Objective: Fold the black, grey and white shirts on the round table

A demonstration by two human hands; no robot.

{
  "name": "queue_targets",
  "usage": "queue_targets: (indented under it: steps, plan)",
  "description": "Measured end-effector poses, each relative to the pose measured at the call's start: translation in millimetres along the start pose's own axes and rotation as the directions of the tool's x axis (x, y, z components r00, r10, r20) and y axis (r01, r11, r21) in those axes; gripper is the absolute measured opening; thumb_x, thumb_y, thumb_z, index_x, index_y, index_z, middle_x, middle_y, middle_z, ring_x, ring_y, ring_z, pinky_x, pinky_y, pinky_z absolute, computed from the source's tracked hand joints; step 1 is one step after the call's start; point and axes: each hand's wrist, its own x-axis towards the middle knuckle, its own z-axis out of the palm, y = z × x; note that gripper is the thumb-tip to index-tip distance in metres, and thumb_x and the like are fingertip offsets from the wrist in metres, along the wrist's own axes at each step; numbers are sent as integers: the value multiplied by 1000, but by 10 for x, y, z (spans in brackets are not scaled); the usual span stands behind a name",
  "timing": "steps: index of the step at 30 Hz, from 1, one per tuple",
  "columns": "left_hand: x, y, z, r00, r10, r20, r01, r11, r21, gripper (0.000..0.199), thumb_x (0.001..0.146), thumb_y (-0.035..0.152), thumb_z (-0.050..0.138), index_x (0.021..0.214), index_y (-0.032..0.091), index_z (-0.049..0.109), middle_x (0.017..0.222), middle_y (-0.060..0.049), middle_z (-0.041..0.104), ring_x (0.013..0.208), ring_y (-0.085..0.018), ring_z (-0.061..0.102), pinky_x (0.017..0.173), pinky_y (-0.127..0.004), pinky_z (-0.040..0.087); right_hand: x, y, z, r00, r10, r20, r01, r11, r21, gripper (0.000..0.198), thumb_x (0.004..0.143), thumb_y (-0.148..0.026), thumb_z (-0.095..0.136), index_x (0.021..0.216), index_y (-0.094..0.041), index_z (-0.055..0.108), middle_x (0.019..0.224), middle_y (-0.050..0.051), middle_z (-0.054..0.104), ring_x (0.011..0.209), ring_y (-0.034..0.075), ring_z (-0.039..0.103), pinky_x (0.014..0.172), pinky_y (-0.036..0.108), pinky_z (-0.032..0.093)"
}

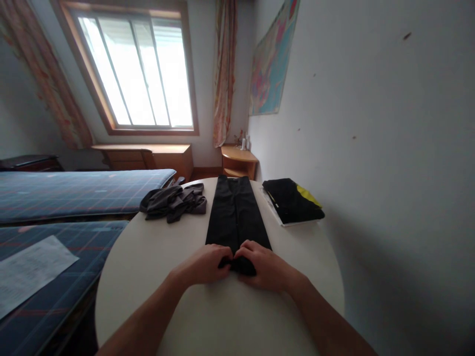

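Observation:
A black garment [237,212] lies lengthwise on the white table [156,287], spread flat in a long strip with a line down its middle and a notch at its far end. Its near end is bunched or rolled into a thick edge. My left hand [213,264] has its fingers curled round the left side of that edge. On the right side, my right hand [260,264] grips the same edge, thumb and fingers bent over it. The two hands nearly meet at the middle. Cloth inside the fingers is partly hidden.
Crumpled dark grey clothing [174,201] lies at the table's back left. A folded black and yellow garment [293,200] rests at the back right, near the wall [389,173]. Left of the table are plaid mattresses [81,195], one bearing a paper sheet [35,269].

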Motion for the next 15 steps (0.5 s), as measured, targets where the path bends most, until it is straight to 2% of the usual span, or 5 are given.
queue_targets:
  steps: [3,7,11,13,15]
  plan:
    - [-28,2,-49,999,25,32,-23,997,-68,25,80,31,64,104,24,67,96,-2,72,86,-20,66,74,-26,47,30,18,-5,999,-16,-32,16,1000,14,19,93,-30,58,108,-26,71,105,3,67,96,17,64,87,27,48]
    - [-105,-9,-133,998,33,46,-27,992,-120,59,67,29,75,123,25,60,116,-5,68,103,-25,64,88,-31,49,64,106,0,992,24,-121,-19,999,35,21,98,-30,53,100,-25,73,99,2,68,89,15,65,82,25,48]
    - [-128,-81,-175,999,-12,35,16,994,-111,48,72,16,59,119,25,61,110,-4,70,100,-23,65,85,-30,49,56,133,-6,991,49,-127,-44,998,42,20,97,-28,53,98,-24,72,98,2,68,89,16,65,82,25,47]
    - [-117,-123,-190,999,-34,12,35,995,-94,40,76,16,54,113,25,64,106,-4,71,97,-22,66,84,-30,49,33,103,-30,990,73,-118,-68,997,46,19,91,-29,61,108,-25,69,103,2,68,91,17,65,82,26,48]
    - [-106,-153,-206,998,-55,-4,54,995,-80,36,79,16,51,110,24,66,101,-4,72,94,-21,66,83,-30,48,3,63,-66,989,117,-87,-113,992,51,43,80,-34,74,121,-25,63,107,2,67,91,18,65,79,27,48]
